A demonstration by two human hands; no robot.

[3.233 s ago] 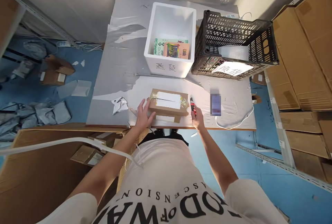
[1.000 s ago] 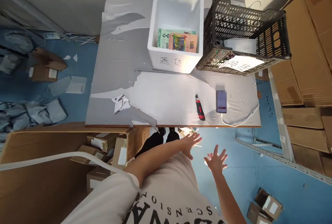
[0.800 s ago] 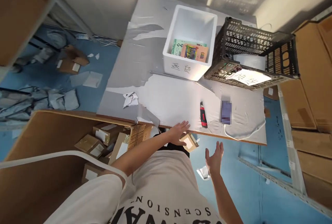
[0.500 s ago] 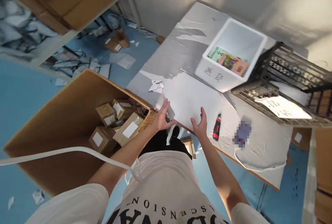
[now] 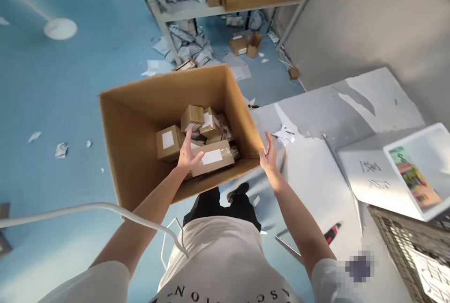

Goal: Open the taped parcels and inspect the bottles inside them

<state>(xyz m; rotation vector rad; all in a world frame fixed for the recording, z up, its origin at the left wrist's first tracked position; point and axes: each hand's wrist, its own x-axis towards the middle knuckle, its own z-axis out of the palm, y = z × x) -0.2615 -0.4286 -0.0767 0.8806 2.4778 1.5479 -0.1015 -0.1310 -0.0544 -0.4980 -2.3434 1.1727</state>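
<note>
Long cardboard parcel point(image 5: 225, 157) lies inside the large open carton point(image 5: 128, 141), close to the carton's near wall and among several smaller parcels. Its long axis runs nearly parallel to that near wall, one end toward the carton's right wall, the other toward the carton's left half, partly covered by the person's left hand point(image 5: 187, 157). A white label faces up, and clear tape shows on the end nearer the carton's right wall.

The left hand reaches over the carton's near wall with thumb and fingers spread and the grip loose; whether the palm or thumb presses on the parcel cannot be told. At the right end of the carton's near side, the right hand point(image 5: 268, 157) meets the rim, thumb and fingers parted; how firmly that grip clasps the cardboard cannot be told.

Within the carton, a squarish parcel point(image 5: 160, 147) sits left of the left hand, and a small box point(image 5: 192, 114) lies nearer the carton's far wall.

Right of the carton stands the surface point(image 5: 312, 172). On it, crumpled paper point(image 5: 286, 134) lies just beside the carton's right rim; farther from the carton are the red and black knife point(image 5: 331, 233) and a white tub point(image 5: 363, 153).
</note>
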